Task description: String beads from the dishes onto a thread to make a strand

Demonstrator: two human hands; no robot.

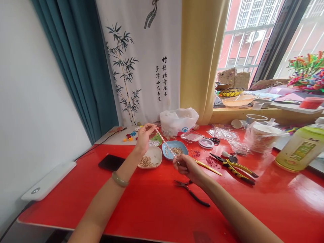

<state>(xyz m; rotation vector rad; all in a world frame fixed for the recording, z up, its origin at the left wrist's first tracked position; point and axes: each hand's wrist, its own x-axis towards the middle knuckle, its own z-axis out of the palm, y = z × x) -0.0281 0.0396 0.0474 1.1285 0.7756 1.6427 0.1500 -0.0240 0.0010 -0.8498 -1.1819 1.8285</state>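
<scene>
Both forearms [103, 199] reach over the front edge of the red table [141, 212], a green bangle [119, 180] on the left one. On the right side, a bottle [291, 157] has a label [300, 152] too small to read; near the far edge, a bag [177, 118] shows a round blue logo. Behind, a white hanging [152, 40] has bamboo and two columns of Chinese characters, the right one starting 竹影. Teal [78, 67] and yellow [198, 50] curtains flank it; a barred window [255, 37] stands right. Left hand [144, 136] and right hand [186, 165] are apart, fingertips pinched on one strand [164, 142]: small, round, pale pinkish, glossy beads, slanting down to the right, near the table's far edge, in front of the blue dish [174, 158].
</scene>
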